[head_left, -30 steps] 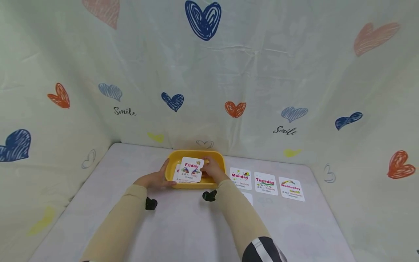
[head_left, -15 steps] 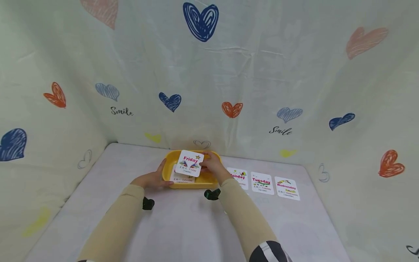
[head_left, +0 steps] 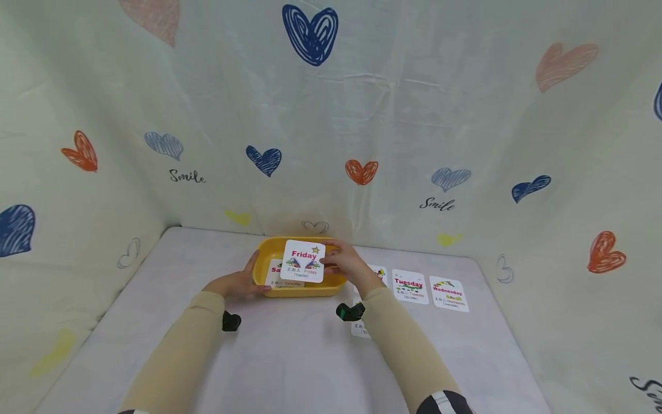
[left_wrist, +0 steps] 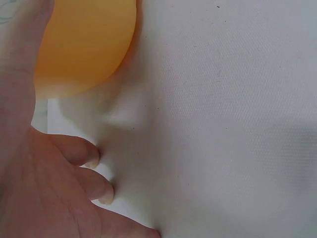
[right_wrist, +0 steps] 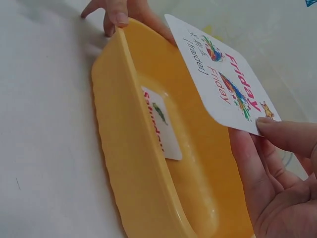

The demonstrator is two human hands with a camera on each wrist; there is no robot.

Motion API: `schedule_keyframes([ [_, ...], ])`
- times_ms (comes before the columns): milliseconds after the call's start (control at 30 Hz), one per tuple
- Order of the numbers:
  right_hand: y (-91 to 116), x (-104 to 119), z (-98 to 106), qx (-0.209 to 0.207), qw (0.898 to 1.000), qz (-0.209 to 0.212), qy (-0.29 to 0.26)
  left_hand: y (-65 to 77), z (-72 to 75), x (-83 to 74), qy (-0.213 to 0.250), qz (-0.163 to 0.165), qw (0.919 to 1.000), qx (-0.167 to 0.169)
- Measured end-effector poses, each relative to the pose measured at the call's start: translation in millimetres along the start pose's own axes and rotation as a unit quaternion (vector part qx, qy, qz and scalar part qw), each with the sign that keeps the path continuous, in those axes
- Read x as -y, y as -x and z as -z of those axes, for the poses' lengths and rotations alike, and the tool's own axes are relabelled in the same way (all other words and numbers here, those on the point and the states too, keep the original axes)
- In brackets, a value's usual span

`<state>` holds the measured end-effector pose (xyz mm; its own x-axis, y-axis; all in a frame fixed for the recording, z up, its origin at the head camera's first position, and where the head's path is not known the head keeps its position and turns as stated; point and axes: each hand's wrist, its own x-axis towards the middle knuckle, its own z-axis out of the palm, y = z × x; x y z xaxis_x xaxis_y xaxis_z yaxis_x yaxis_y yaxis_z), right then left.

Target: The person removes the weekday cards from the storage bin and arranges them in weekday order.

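My right hand point(head_left: 351, 265) pinches a white "Friday" word card point(head_left: 303, 261) by its right edge, thumb on the printed face and fingers behind. The card is tilted above a yellow plastic tray point(head_left: 331, 290), overlapping its rear rim in the head view. Inside the tray lies a "Saturday" card point(right_wrist: 161, 123), partly covered by the Friday card from above. My left hand point(head_left: 239, 283) grips the tray's left end between thumb and index finger. Its other fingers point(left_wrist: 94, 184) reach down to the tabletop in the left wrist view.
Right of the tray, a "Tuesday" card point(head_left: 410, 286) and a "Wednesday" card point(head_left: 449, 294) lie in a row with the Monday card point(head_left: 381, 273), half hidden by my right hand. Another card point(head_left: 360, 329) shows below, beside my sleeve. A heart-printed cloth point(head_left: 310, 115) stands behind the white table point(head_left: 289, 356).
My right hand has lifted the Friday card off the Saturday card, then drawn it slightly right. More of the Saturday card now shows. The left hand stays at the tray; the head view has shifted slightly.
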<state>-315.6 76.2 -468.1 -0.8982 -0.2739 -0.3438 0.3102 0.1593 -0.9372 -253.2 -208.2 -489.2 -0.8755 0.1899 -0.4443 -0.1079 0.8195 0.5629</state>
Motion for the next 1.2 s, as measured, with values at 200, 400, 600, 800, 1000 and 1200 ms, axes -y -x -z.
schedule_keyframes([
  [200,11,-2,13,0.012,1.000,0.011,0.001,-3.5,0.8,4.5,-0.009,-0.001,1.0000,0.001],
  [400,26,-2,26,0.010,1.000,0.005,0.017,-5.0,0.3,6.1,-0.007,-0.007,1.0000,0.000],
  [600,38,-7,39,0.005,1.000,0.008,0.013,-0.2,1.7,2.3,-0.007,-0.009,0.9999,0.000],
  [800,53,-11,51,-0.001,0.999,0.018,0.033,2.1,1.9,0.3,-0.013,-0.012,0.9998,0.003],
  [1000,66,-18,64,-0.010,0.999,0.026,0.040,0.4,1.3,1.4,-0.009,-0.001,1.0000,0.001],
  [1200,78,-28,78,-0.017,0.998,0.035,0.039,-4.2,0.7,4.3,0.001,0.003,1.0000,0.006],
])
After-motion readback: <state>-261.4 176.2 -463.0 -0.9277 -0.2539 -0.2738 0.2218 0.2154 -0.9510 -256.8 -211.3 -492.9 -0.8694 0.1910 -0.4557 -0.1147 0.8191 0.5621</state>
